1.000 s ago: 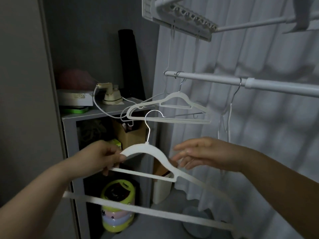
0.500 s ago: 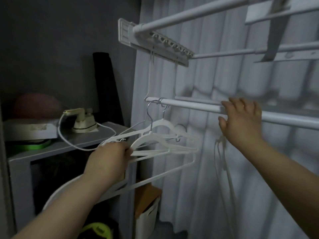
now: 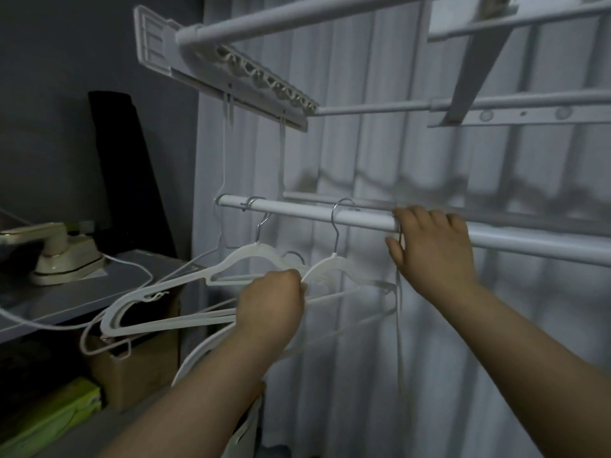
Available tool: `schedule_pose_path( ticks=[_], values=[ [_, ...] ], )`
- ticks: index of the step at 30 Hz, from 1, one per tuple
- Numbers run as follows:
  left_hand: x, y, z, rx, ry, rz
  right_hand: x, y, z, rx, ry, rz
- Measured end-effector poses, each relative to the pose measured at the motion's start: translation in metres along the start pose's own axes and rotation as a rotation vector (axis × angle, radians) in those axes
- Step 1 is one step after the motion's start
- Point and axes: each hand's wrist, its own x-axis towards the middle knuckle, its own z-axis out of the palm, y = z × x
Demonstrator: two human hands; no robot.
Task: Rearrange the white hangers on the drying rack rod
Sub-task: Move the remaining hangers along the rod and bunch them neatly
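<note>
The left hand (image 3: 271, 305) grips the shoulder of a white hanger (image 3: 330, 263), likely light and stiff; the right hand (image 3: 433, 251) curls over the rod (image 3: 297, 209).

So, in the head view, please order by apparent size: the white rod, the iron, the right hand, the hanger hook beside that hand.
1. white rod
2. iron and right hand: alike, hand nearer, so unranked
3. hanger hook

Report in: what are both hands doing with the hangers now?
Left hand grips hangers, hooks on rod. Right hand holds rod. Nothing blocking seen.
</note>
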Motion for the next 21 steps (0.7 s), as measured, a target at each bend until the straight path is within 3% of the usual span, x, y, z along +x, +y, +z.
schedule_pose_path(
  ticks=[9, 14, 17, 21],
  values=[
    [-0.005, 0.027, 0.004, 0.032, -0.155, 0.092, -0.001, 0.0, 0.0, -0.017, 0.005, 0.021],
    [-0.015, 0.03, 0.002, -0.133, -0.254, 0.14, -0.002, 0.0, -0.001, 0.0, -0.015, 0.036],
    [-0.018, 0.01, -0.011, -0.3, -0.142, 0.133, 0.0, 0.0, 0.0, 0.022, -0.024, 0.067],
    [-0.012, -0.047, -0.026, -0.376, 0.193, 0.03, 0.009, -0.008, 0.0, 0.055, 0.017, 0.1]
  ],
)
